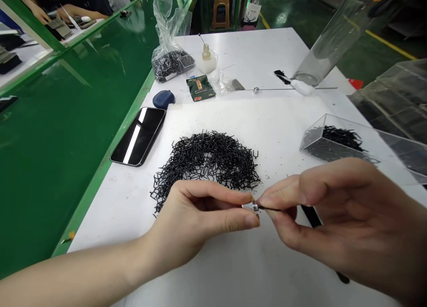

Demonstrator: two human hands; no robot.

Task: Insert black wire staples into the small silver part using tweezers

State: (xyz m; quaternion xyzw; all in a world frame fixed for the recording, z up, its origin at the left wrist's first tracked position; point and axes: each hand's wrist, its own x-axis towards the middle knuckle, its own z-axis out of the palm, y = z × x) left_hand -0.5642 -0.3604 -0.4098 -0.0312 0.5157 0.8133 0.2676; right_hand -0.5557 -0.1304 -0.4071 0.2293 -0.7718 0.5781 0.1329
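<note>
Grip on the left hand (196, 211) is clamped on a small silvery piece (248, 206), right hand (347, 218) is pinching a thin black bit (271, 209) at its right end, everything lined up roughly sideways between them.

My white table (280, 120) carries a pile of bent black pieces (213, 149) at the middle of the frame. I have a black phone (138, 137) to its left, with a blue case (163, 99) just above. Toward the top, left of centre, lie a dark green packet (201, 88) and a clear bag (171, 66) of black bits. A thin metal rod (280, 90) lies across the upper right; a clear box (315, 143) holding more black pieces sits at the right.
</note>
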